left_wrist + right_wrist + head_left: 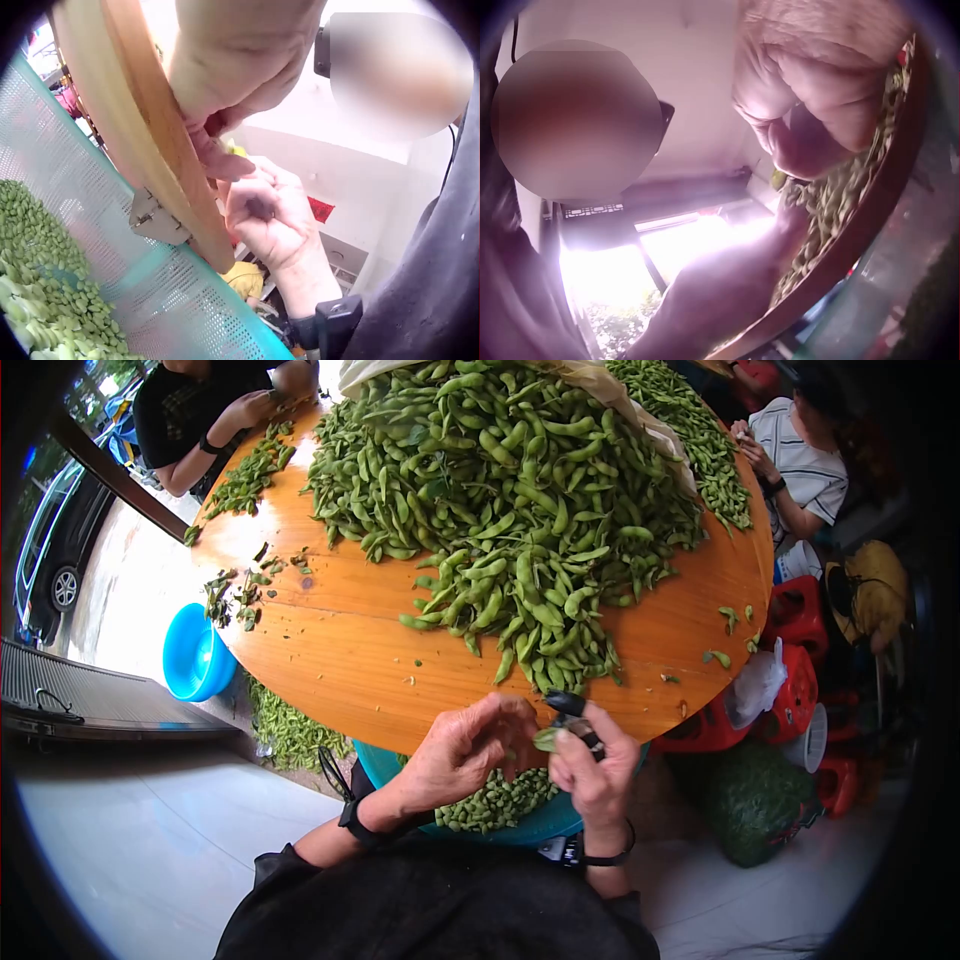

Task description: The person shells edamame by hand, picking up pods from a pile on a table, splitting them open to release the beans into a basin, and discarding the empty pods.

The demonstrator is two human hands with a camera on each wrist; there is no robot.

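Right now, I think I'm at the step of opening one green pod (546,740) to get its beans out. My right fingers (606,726) are bent and nearly closed, and they pinch that pod. It sits up between my two hands, by the edge of the desk (330,635). My left fingers (512,706) are curled close beside it, but I can't tell if they touch it or hold a bit of it. A black thing (566,703) is on one of my right fingers.

The big heap of pods (480,480) is on the desk in front of me. Under my hands is the blue-green tub (372,762), with little green beans (490,802) in it. Next, I think I need to hold the pod tight, squeeze it or pull it open, and let its beans drop into the tub. If I'm too far over the desk, they could miss.
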